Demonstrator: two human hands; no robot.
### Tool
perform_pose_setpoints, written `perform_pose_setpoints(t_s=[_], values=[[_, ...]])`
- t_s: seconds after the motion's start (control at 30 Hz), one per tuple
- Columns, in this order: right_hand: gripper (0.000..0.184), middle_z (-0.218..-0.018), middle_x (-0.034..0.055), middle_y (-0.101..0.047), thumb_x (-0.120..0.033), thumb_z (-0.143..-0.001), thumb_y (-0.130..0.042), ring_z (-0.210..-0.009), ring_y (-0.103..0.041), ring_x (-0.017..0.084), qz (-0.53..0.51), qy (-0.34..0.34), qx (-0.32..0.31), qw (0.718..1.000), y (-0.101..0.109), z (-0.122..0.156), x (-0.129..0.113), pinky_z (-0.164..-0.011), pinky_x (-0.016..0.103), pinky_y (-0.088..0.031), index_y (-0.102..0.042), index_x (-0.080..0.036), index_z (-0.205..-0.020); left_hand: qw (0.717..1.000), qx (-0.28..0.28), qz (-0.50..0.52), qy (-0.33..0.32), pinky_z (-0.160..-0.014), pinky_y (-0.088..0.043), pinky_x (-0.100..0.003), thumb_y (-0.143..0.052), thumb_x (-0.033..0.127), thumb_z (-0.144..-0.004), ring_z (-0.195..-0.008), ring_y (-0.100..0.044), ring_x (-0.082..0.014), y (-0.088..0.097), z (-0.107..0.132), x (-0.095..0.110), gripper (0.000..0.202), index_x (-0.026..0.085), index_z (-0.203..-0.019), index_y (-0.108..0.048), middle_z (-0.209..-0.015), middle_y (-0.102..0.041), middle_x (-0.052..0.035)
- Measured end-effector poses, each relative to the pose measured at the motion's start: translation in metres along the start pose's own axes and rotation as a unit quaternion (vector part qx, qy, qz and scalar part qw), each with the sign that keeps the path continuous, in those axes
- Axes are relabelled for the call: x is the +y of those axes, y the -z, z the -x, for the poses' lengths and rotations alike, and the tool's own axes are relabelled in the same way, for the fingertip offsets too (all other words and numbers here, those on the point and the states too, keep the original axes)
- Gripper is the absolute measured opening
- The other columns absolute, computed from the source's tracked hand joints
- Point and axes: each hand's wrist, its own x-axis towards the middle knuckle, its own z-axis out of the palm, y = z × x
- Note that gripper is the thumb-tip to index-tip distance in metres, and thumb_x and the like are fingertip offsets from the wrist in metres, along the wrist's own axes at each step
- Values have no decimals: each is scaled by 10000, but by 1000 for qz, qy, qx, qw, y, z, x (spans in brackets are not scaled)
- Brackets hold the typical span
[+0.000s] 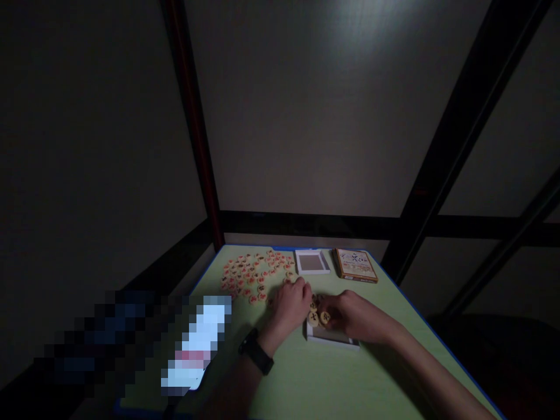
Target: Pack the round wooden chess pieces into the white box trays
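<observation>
In the head view, an open shallow white box (333, 342) lies on the table, with several round Chinese chess pieces (313, 318) inside at its left end. My right hand (361, 318) reaches over the box from the right, its fingers closed at a Chinese chess piece marked in black (325, 318). At the box's far left corner is my left hand (291, 303), fingers curled and a dark watch on the wrist. Whatever the left fingers hold, if anything, is hidden. Many loose pieces with red or black characters (250, 279) are spread left of that hand.
Behind my hands stands another shallow white box (312, 271), beside a printed box lid or box (356, 265). A lit phone (199, 338), blurred out, is at the left. The green table (297, 385) has a blue edge, and walls rise behind it.
</observation>
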Motion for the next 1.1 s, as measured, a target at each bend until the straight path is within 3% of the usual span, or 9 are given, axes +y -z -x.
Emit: perform_pose_setpoints(t_s=[0.1, 0.37, 0.57, 0.9, 1.1], values=[[147, -634, -6, -618, -54, -649, -578, -535, -459, 102, 40, 3, -5, 999, -4, -1, -3, -517, 218, -262, -639, -168, -719, 997, -35, -63, -10, -710, -429, -317, -365, 263, -921, -815, -665, -243, 6, 6, 6, 337, 176, -902, -691, -888, -728, -131], [242, -749, 23, -670, -69, -662, -556, -596, -543, 130, 40, 11, -7, 999, -14, -3, 0, -525, 214, -285, -624, -179, -867, 998, -40, -55, -14, -805, -464, -366, -407, 291, -894, -865, -672, -265, -1, 6, 3, 357, 160, -891, -739, -917, -735, -158], [317, -763, 9, -670, -73, -657, -560, -613, -551, 140, 33, -5, -2, 999, -11, -2, -3, -527, 217, -277, -588, -194, -949, 997, -43, -59, -20, -811, -482, -378, -416, 295, -889, -864, -679, -283, 0, 7, 3, 372, 152, -883, -759, -910, -736, -178], [256, -747, 10, -647, -100, -693, -576, -620, -537, 138, 53, 2, 16, 998, -15, -3, 4, -536, 225, -267, -569, -193, -932, 994, -70, -78, -31, -782, -484, -392, -410, 303, -863, -881, -681, -315, 8, 9, 8, 389, 148, -867, -767, -898, -737, -190], [205, -773, 37, -671, -136, -726, -581, -654, -572, 156, 65, 4, 6, 998, -14, -3, 3, -546, 241, -262, -570, -185, -926, 983, -128, -90, -100, -750, -502, -389, -519, 379, -785, -843, -692, -325, 15, 12, 8, 316, 188, -900, -743, -870, -739, -155]])
